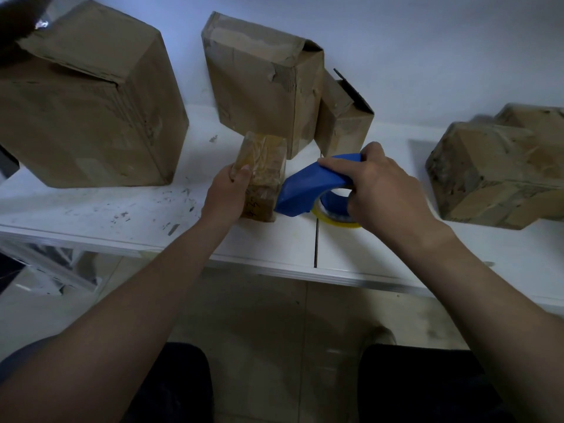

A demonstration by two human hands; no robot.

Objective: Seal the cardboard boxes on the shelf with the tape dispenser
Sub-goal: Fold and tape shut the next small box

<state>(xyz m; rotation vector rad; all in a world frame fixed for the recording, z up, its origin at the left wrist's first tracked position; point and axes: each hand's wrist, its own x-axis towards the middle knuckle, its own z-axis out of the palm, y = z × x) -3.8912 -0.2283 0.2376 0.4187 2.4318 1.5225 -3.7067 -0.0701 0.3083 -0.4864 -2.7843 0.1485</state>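
Note:
A small tape-wrapped cardboard box point(265, 169) stands on the white shelf point(91, 209) near its front edge. My left hand point(227, 192) grips this box from its left side, thumb on the top. My right hand point(378, 187) holds the blue tape dispenser point(308, 186) with its yellowish tape roll point(331, 216). The dispenser's front end touches the small box's right side low down.
A large cardboard box point(88, 102) stands at the left. A medium box point(262, 83) and a smaller open-flapped box point(345, 117) stand behind the hands. A taped box point(494, 172) lies at the right. A seam point(316, 245) splits the shelf; floor lies below.

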